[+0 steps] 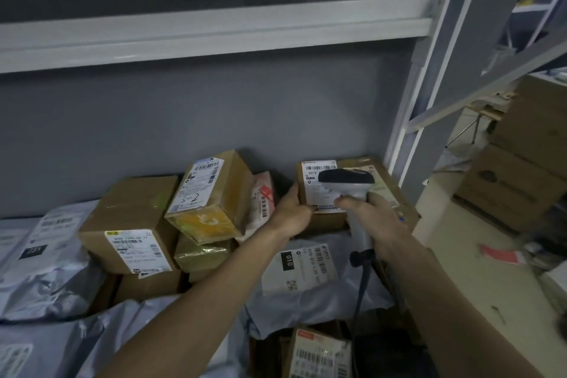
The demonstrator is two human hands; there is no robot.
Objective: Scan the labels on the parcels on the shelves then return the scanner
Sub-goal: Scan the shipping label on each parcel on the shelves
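My right hand (379,224) grips the handle of a white barcode scanner (349,190) whose dark head points at the white label (319,172) on a brown cardboard parcel (386,193) at the back right of the shelf. My left hand (291,212) holds that parcel's left front corner. A black cable (360,288) hangs from the scanner's handle. Left of it lie a tilted box marked "5-2" (211,193), a labelled brown box (132,230) and a grey mailer bag with a "010" label (306,273).
Grey plastic mailer bags (46,270) fill the shelf's left and front. Another labelled box (319,356) sits at the bottom edge. A white shelf beam (214,31) runs overhead, an upright post (429,107) stands at the right. Stacked cardboard cartons (521,163) stand on the floor beyond.
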